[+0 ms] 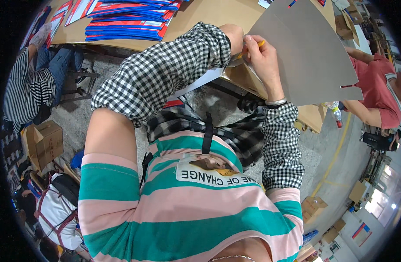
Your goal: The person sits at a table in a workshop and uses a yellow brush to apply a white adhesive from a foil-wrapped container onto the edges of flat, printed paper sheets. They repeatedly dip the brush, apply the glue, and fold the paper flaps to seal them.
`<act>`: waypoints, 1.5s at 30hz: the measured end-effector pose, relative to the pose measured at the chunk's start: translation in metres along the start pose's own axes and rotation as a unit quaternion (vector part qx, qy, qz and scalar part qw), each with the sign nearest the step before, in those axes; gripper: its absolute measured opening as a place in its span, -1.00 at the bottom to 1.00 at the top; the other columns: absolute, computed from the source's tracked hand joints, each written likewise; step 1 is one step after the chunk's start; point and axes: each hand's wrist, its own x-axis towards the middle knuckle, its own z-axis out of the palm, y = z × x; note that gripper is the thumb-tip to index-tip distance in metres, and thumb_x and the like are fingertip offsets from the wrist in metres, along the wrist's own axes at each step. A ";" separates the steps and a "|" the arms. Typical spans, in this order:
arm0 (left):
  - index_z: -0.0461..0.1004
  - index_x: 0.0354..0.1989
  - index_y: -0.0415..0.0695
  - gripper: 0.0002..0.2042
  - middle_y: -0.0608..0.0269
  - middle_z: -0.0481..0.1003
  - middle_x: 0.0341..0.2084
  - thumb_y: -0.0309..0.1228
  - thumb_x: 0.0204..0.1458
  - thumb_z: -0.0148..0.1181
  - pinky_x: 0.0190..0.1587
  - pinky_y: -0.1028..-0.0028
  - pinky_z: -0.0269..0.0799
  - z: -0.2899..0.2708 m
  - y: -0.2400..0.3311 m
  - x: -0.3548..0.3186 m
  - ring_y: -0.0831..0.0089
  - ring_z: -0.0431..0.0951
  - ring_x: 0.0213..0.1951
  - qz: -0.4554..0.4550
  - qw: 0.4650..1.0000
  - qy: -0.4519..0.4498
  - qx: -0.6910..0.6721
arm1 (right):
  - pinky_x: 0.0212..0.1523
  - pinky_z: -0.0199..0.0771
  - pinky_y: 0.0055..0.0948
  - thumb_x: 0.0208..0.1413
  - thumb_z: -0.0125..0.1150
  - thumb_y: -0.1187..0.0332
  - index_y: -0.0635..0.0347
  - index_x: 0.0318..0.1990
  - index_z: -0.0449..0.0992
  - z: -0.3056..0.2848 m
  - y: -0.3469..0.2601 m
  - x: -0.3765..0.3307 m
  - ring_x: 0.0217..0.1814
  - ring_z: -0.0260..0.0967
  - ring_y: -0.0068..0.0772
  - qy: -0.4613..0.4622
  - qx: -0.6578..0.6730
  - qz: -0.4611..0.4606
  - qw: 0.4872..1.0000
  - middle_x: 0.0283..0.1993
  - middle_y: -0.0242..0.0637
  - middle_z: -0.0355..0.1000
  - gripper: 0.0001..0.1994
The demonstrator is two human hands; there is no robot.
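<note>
My right hand (266,61) is closed around a slim yellow tool (262,43), pinched between thumb and fingers; its exact kind is unclear. Close to its left, my left hand (232,38) is curled, its fingertips turned away, and what it may hold is hidden. Both hands are at the near edge of the brown table (209,17). A large grey board (312,52) with notches in its edges lies beside and beyond my right hand, reaching past the table's right side. Below my left forearm, a white sheet (202,82) juts out near the table edge.
Stacked flat red, white and blue packs (126,28) lie at the table's far left. A person in stripes (23,87) sits at the left, and another in a red shirt (381,83) is past the board. A plastic bottle (336,114) and cardboard box (44,142) are nearby.
</note>
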 end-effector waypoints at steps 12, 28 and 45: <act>0.59 -0.39 -0.14 -0.83 -0.05 0.54 -0.44 -0.48 -0.16 0.11 -0.23 0.27 0.45 0.004 -0.003 0.004 0.11 0.57 -0.34 -0.013 0.999 0.000 -0.047 | -0.46 0.32 -0.57 0.15 0.08 0.22 0.35 -0.35 0.51 0.000 0.009 0.004 -0.50 0.31 -0.65 -0.044 -0.002 0.003 0.999 -0.57 -0.39 0.42 -0.70; 0.60 -0.39 -0.10 -0.84 0.00 0.55 -0.46 -0.46 -0.12 0.09 -0.27 0.28 0.47 0.002 -0.005 0.001 0.13 0.57 -0.36 -0.003 1.000 -0.016 -0.020 | -0.44 0.32 -0.56 0.14 0.08 0.20 0.35 -0.36 0.52 0.001 0.002 0.004 -0.50 0.32 -0.62 -0.036 -0.004 0.009 0.999 -0.57 -0.37 0.43 -0.68; 0.53 -0.24 -0.24 -0.69 -0.13 0.52 -0.34 -0.45 -0.23 0.13 -0.14 0.29 0.44 0.004 -0.016 0.009 0.09 0.54 -0.23 -0.013 0.997 0.036 -0.061 | -0.66 0.36 -0.55 0.25 -0.39 -0.12 0.37 -0.16 0.37 -0.068 -0.087 -0.043 -0.71 0.29 -0.48 -0.055 0.367 -0.156 0.916 -0.46 -0.03 0.48 -0.37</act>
